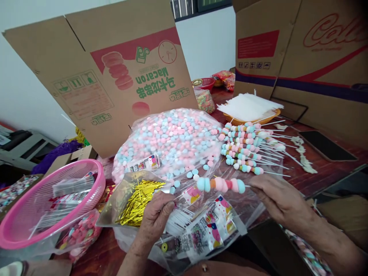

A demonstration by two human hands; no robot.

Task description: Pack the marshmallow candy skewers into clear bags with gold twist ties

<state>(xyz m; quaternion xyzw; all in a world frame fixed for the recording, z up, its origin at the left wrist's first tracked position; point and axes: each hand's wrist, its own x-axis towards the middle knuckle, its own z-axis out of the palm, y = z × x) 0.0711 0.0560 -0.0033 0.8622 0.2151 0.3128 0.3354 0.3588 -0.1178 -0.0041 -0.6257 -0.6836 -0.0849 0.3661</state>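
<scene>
One skewer of round, soft candies in pale blue, pink, orange and red lies between 4 and 5 o'clock from the view's centre. The bare right hand pinches its thin white stick at the 3 o'clock end, the fingers closed with almost no gap. At 8 o'clock of the skewer is the bare left hand, its thumb bent close to its curled fingers; whether they grip something thin, I cannot tell. From the skewer, a big heap of pink, white and blue candy balls spreads at 10 o'clock, a group of similar loaded skewers at 1 o'clock, and shiny gold strips at 9 o'clock.
</scene>
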